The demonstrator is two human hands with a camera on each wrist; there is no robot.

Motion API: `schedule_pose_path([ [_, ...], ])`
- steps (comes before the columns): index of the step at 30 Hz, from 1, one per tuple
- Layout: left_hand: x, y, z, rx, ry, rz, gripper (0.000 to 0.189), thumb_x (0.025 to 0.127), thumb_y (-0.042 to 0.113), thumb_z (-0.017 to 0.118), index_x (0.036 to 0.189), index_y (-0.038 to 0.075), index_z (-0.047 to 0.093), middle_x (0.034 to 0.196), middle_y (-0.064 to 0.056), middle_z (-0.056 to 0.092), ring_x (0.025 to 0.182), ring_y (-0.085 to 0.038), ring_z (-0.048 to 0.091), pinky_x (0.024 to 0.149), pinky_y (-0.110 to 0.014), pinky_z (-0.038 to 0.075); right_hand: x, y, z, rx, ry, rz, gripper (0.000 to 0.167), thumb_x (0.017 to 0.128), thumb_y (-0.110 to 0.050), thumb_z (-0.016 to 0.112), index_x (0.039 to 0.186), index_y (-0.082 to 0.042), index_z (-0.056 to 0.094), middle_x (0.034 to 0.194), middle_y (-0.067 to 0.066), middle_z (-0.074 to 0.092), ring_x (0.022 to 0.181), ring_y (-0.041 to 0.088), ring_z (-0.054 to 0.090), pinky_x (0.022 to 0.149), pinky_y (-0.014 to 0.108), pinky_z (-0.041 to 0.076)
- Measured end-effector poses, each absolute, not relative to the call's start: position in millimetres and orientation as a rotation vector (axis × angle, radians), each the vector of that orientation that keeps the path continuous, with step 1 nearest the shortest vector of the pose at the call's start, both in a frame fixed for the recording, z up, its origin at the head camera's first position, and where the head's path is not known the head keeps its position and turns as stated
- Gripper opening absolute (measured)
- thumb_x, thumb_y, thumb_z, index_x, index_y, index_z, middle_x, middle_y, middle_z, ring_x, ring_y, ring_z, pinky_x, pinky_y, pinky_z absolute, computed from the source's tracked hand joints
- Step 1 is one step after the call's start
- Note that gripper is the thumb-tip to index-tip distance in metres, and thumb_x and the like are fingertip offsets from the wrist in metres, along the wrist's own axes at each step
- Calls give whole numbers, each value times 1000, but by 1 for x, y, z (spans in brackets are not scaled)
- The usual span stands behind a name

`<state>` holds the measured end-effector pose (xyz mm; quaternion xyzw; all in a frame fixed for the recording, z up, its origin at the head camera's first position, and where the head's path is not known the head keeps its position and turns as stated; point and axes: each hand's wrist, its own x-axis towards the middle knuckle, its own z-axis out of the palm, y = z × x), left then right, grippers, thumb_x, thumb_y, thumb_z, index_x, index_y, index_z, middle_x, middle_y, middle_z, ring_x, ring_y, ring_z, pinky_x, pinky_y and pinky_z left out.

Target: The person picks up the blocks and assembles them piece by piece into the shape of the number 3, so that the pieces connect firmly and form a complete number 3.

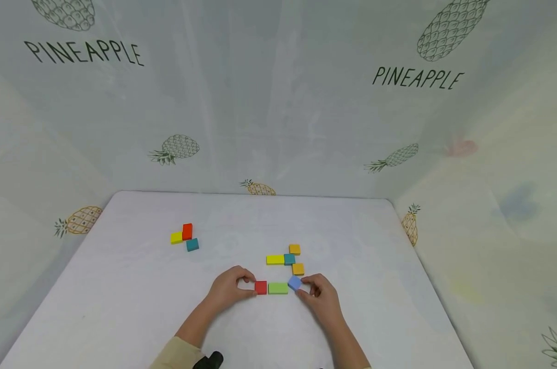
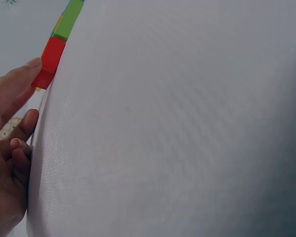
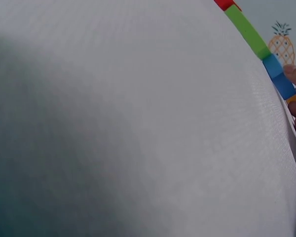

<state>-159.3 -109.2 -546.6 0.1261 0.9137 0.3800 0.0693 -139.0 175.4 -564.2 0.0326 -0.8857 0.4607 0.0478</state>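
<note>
In the head view a red block (image 1: 261, 287), a longer light green block (image 1: 277, 288) and a blue block (image 1: 294, 283) form a row on the white table. My left hand (image 1: 232, 288) pinches the red block's left end between thumb and index finger; the left wrist view has the thumb on the red block (image 2: 50, 61). At the other end of the row, my right hand (image 1: 322, 297) pinches the blue block, which is turned at an angle beside the green one. The blue block (image 3: 279, 76) is partly covered by fingers in the right wrist view.
Just behind the row are a yellow block (image 1: 275, 260), a teal block (image 1: 289, 259) and two orange blocks (image 1: 294, 249). Farther left sit another red block (image 1: 187, 231), a small yellow block (image 1: 176, 238) and a second teal block (image 1: 192, 245). Pineapple-print cloth (image 1: 278, 102) surrounds the table (image 1: 375, 246).
</note>
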Motion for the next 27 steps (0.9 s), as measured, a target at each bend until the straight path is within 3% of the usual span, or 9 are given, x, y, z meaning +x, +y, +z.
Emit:
schedule_pose_path([
  [27,-158,-104,-545,354,2775,1138,24,77,32,83,97,27,71,86,13,54,82,-10,50,71,-29,46,-140,175,-563,126,-2661,1434,26,78,-16,83,100,-21,72,79,-5,53,67,10,46,58,23,39],
])
